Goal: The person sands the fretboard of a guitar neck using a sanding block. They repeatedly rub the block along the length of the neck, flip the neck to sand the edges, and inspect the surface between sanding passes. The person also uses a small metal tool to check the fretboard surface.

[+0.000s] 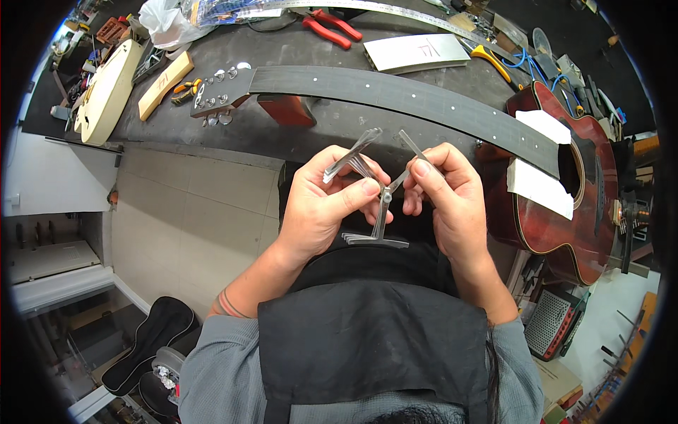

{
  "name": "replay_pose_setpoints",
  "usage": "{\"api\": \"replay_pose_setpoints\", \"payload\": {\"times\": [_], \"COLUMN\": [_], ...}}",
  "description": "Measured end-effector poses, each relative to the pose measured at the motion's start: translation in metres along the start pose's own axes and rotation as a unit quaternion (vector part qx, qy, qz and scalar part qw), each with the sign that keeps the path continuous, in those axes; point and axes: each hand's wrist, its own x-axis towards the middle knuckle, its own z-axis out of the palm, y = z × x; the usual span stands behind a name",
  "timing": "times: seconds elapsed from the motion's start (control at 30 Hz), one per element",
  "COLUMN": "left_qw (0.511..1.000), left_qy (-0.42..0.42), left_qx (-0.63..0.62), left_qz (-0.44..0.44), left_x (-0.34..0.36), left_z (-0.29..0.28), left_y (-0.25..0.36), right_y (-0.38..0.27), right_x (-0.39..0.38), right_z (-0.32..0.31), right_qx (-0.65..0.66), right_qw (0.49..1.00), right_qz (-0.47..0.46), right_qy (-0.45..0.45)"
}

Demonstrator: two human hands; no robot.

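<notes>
A fanned set of flat metal gauges, joined at a pivot with several T-shaped blades, is between my hands above the bench's front edge. My left hand is closed on it, thumb near the pivot, with blades sticking up past the fingers and others hanging below. My right hand pinches one blade between thumb and index finger, its tip pointing up. Just beyond them lies a guitar neck with a bare dark fingerboard, its body dark red, with white sheets beside the soundhole.
The dark bench holds red pliers, a white block, a wooden block, a cream guitar body and assorted tools. The headstock rests near a red support. A black guitar case and an amplifier stand below.
</notes>
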Motion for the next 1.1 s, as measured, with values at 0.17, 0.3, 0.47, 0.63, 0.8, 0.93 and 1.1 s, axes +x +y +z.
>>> {"api": "replay_pose_setpoints", "payload": {"times": [0.17, 0.3, 0.47, 0.63, 0.8, 0.93, 1.1], "left_qw": [1.0, 0.999, 0.993, 0.961, 0.947, 0.956, 0.936], "left_qy": [0.01, -0.002, -0.059, -0.102, -0.108, -0.041, -0.009], "left_qx": [-0.012, -0.013, -0.1, -0.257, -0.3, -0.286, -0.352], "left_qz": [0.022, 0.03, 0.014, 0.004, 0.034, 0.05, 0.03], "left_x": [0.001, 0.001, 0.001, 0.004, 0.005, 0.004, 0.004], "left_z": [0.001, -0.001, -0.002, -0.011, -0.026, -0.029, -0.03], "left_y": [-0.004, -0.008, -0.005, -0.011, -0.023, -0.022, -0.022], "right_y": [0.001, 0.003, 0.004, 0.003, 0.009, 0.017, 0.011], "right_x": [-0.001, -0.001, -0.002, -0.002, -0.006, -0.01, -0.017], "right_z": [-0.002, -0.003, -0.004, -0.003, 0.001, 0.009, 0.023], "right_qx": [0.008, 0.012, 0.02, 0.051, 0.091, 0.098, -0.026], "right_qw": [1.0, 1.0, 1.0, 0.999, 0.995, 0.993, 0.996], "right_qz": [0.001, -0.003, -0.004, 0.003, 0.035, 0.043, -0.016], "right_qy": [0.002, 0.0, 0.001, 0.005, -0.027, -0.054, -0.08]}}
